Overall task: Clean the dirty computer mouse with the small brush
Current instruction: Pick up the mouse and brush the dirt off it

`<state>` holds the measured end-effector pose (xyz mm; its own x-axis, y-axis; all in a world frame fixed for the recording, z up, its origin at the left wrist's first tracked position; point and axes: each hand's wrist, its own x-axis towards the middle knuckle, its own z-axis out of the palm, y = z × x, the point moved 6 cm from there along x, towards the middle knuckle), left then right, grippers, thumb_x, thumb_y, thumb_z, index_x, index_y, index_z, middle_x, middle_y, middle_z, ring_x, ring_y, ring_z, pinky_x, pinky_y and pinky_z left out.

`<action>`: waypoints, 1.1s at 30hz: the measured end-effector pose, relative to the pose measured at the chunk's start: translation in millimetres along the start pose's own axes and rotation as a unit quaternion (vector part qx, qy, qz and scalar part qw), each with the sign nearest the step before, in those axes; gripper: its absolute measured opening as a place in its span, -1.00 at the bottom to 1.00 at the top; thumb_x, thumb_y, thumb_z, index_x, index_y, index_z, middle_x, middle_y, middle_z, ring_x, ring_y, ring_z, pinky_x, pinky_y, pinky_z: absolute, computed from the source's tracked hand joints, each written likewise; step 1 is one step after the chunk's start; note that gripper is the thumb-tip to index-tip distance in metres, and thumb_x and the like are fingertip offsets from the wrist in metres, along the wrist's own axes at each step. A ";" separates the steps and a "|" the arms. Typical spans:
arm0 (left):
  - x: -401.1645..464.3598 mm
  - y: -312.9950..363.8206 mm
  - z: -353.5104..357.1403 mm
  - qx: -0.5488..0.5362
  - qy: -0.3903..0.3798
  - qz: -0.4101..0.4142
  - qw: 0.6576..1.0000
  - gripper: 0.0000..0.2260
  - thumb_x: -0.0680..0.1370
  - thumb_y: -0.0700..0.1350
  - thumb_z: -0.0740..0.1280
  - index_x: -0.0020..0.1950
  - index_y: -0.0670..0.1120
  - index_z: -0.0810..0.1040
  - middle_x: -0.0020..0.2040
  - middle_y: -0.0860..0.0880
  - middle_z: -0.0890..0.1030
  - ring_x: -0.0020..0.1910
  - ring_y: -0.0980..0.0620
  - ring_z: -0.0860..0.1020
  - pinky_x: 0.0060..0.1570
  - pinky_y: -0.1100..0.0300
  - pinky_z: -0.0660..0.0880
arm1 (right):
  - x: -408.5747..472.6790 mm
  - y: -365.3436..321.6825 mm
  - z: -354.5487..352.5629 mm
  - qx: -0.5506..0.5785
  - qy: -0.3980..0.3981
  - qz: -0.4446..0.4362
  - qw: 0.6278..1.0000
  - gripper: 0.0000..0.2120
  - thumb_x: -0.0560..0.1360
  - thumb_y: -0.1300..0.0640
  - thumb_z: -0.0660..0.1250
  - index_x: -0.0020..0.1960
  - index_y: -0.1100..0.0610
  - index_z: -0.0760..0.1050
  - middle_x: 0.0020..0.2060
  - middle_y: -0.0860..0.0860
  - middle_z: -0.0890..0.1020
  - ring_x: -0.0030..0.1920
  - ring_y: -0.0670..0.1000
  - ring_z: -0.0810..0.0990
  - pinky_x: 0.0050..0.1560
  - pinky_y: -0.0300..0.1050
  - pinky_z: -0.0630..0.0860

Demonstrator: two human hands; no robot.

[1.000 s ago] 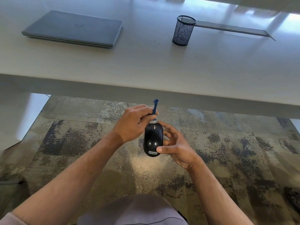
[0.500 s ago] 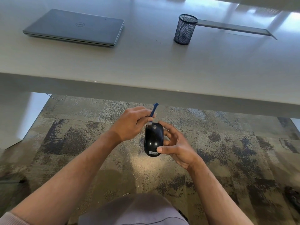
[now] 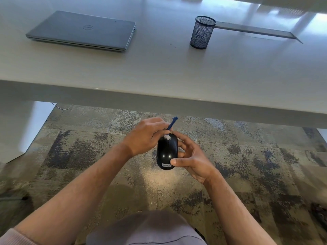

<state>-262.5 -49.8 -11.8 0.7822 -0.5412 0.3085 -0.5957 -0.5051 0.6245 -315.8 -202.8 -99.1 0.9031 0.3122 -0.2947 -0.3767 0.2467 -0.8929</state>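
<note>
My right hand point(image 3: 192, 160) cradles the black mouse point(image 3: 166, 152) below the tabletop point(image 3: 159, 71) edge, long axis pointing away from me. My left hand point(image 3: 146, 137) pinches the small brush point(image 3: 171, 125), bristles touching the mouse's far end, so I judge strokes should run lengthwise toward me.

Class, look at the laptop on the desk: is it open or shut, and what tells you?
Shut. The laptop lies flat on the desk with its logo lid facing up; no screen or keyboard shows.

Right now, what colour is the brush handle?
Blue, on the small brush in the left hand; head view.
</note>
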 end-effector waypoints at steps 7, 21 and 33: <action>-0.5 1.4 -6.3 0.020 0.023 0.014 0.999 -0.85 0.61 -0.16 0.29 0.10 -0.12 0.63 0.00 0.00 0.62 -0.04 0.08 0.57 0.01 0.16 0.54 | 1.9 -0.6 -0.4 0.004 0.014 0.007 1.000 -0.12 0.25 0.48 0.51 0.49 0.06 0.37 0.31 0.21 0.57 0.18 0.29 0.65 0.17 0.28 0.59; -2.7 3.4 -4.4 0.024 -0.005 0.039 0.999 -0.82 0.61 -0.14 0.27 0.10 -0.16 0.63 -0.03 -0.04 0.62 -0.08 0.05 0.57 -0.03 0.13 0.55 | 1.6 -1.6 -4.9 0.010 0.012 0.010 1.000 -0.11 0.24 0.47 0.53 0.49 0.05 0.37 0.34 0.22 0.55 0.20 0.30 0.64 0.23 0.37 0.53; 0.8 13.0 2.1 -0.003 0.020 0.056 0.998 -0.87 0.60 -0.20 0.30 0.07 -0.16 0.63 -0.01 -0.03 0.63 -0.05 0.09 0.57 0.02 0.25 0.51 | 3.1 -5.9 -2.2 0.011 0.004 0.000 1.000 -0.17 0.25 0.48 0.51 0.45 0.04 0.42 0.29 0.21 0.59 0.15 0.28 0.66 0.21 0.34 0.55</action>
<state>-270.0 -58.2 -5.0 0.7181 -0.5661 0.4049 -0.6785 -0.4396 0.5886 -310.3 -205.4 -95.5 0.9052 0.3041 -0.2969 -0.3802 0.2670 -0.8855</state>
